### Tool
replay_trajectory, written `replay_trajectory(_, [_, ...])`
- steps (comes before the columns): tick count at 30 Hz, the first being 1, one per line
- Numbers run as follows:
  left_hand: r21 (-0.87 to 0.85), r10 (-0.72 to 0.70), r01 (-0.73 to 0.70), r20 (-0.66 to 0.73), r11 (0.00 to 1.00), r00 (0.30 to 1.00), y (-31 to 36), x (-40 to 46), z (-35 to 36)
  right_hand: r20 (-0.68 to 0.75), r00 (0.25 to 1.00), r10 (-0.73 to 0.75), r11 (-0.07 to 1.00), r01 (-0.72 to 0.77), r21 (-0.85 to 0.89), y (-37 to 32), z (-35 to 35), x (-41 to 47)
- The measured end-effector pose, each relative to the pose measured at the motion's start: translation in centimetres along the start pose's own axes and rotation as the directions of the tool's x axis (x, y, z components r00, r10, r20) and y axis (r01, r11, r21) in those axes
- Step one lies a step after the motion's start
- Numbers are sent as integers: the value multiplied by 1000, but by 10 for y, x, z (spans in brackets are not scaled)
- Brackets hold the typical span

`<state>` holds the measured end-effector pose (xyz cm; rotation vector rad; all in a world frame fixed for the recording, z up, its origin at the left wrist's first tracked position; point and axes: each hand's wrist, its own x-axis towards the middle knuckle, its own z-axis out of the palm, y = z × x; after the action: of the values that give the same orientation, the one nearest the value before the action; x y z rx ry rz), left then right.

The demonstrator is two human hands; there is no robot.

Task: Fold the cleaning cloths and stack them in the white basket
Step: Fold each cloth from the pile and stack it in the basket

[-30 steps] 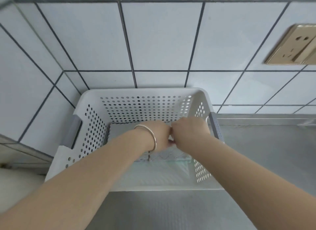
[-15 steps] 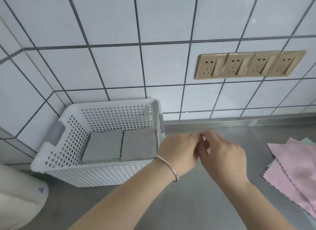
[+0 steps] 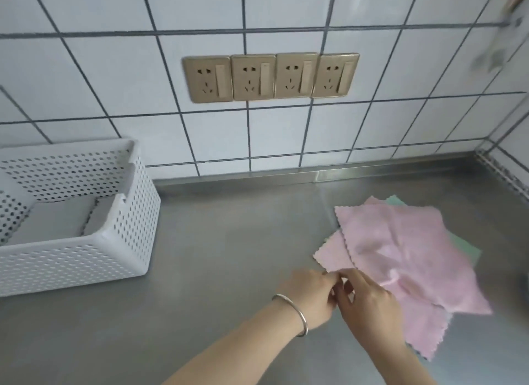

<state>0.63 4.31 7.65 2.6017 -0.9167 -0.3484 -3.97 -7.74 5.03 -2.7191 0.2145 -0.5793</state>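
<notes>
The white perforated basket (image 3: pixel 71 261) stands at the left on the steel counter, with folded grey cloths (image 3: pixel 57 218) lying flat on its floor. To the right, two pink cloths (image 3: pixel 400 241) lie unfolded and overlapping on a green cloth (image 3: pixel 472 251) that shows only at its edges. My left hand (image 3: pixel 309 296), with a bracelet on the wrist, and my right hand (image 3: pixel 369 304) are close together at the near-left edge of the lower pink cloth. Their curled fingertips meet right at that edge. Whether either hand pinches the cloth is not clear.
The steel counter (image 3: pixel 229 255) runs between the basket and the cloths. A row of gold wall sockets (image 3: pixel 269 75) sits on the tiled back wall. A second tiled wall closes the corner at the far right.
My hands left the basket and moved right across the counter to the pink cloths. The view swung right with them, so the basket now sits at the left edge.
</notes>
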Motion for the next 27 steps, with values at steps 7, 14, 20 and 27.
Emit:
replay_trajectory(7, [81, -38, 24, 178, 996, 983, 33, 37, 64, 151, 984, 97, 995, -93, -35, 77, 20, -29])
replay_trajectory(14, [20, -47, 45, 63, 999, 997, 39, 78, 92, 143, 976, 161, 986, -153, -68, 133, 21, -30])
replay_trajectory(20, [105, 89, -91, 25, 990, 996, 64, 104, 110, 137, 977, 161, 983, -146, -115, 165, 34, -22])
replay_trajectory(27, [295, 77, -101, 91, 950, 993, 71, 124, 139, 247, 942, 226, 972, -201, -123, 171, 37, -12])
